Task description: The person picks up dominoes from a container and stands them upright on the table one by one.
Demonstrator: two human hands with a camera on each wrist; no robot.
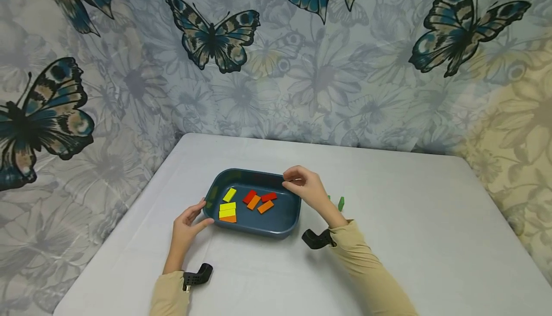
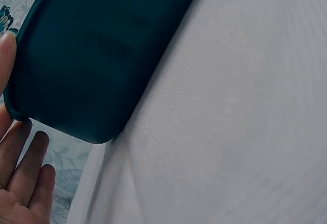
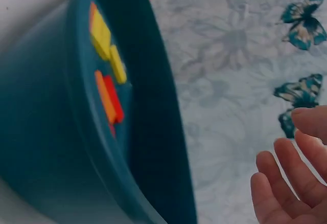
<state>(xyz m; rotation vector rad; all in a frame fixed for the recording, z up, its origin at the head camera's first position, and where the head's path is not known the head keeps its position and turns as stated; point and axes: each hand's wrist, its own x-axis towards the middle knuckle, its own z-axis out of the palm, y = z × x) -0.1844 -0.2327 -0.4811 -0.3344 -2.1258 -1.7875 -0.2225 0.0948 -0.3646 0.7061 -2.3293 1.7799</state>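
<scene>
A dark teal rectangular dish (image 1: pixel 258 227) with rounded corners sits on the white table. Inside it lie yellow blocks (image 1: pixel 229 195), red blocks (image 1: pixel 269 197) and orange blocks (image 1: pixel 265 207), several in all. My left hand (image 1: pixel 188 222) holds the dish's left end, thumb at the near corner and fingers at the side. The left wrist view shows that hand's fingers (image 2: pixel 36 170) beside the dish's rim. Over the far right corner is my right hand (image 1: pixel 304 185), fingers loosely bent. In the right wrist view this hand (image 3: pixel 294 175) stands apart from the dish with nothing in it.
Green pieces (image 1: pixel 341 204) lie on the table (image 1: pixel 409 220) just right of the right wrist, partly hidden by it. Butterfly-printed cloth (image 1: pixel 258 100) hangs behind the table and along its left side.
</scene>
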